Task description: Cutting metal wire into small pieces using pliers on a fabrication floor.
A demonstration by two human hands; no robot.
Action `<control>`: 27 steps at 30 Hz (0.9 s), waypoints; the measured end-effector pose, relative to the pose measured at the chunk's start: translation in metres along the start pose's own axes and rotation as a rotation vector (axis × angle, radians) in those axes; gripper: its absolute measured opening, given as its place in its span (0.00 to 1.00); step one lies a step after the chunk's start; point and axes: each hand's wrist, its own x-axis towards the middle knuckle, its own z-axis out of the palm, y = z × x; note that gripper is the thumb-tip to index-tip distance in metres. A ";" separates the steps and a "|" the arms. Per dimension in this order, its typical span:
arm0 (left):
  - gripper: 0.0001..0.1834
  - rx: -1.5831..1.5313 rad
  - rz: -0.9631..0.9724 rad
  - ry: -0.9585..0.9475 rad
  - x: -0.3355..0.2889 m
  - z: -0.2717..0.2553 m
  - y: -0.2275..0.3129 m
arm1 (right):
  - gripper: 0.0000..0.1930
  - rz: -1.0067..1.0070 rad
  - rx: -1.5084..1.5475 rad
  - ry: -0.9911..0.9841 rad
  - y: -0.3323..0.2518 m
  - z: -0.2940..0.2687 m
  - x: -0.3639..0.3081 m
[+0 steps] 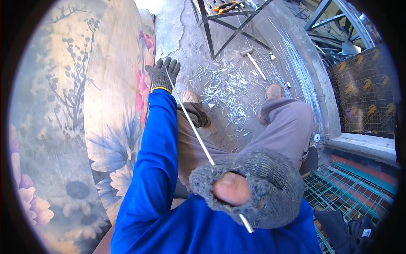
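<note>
Close in front of me, my right hand in a worn grey knit glove is closed around a thin metal rod. Bare skin shows through a large hole in this glove. One short end of the rod sticks out below the fist; the long part slants up and left to my left hand. That hand wears a dark grey glove with a yellow cuff, and its fingers are spread. Across it runs the rod's far end; whether they touch I cannot tell. Many short cut metal pieces lie scattered on the floor between my shoes.
A hammer lies beyond the metal pieces, beside long thin rods. Orange-handled pliers rest on a dark metal stand. Flower-patterned boards fill the left side. At lower right are a green wire grid and dark cloth.
</note>
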 end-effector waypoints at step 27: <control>0.16 -0.101 -0.163 0.125 0.034 -0.019 -0.011 | 0.11 -0.049 0.139 -0.106 -0.029 0.012 0.074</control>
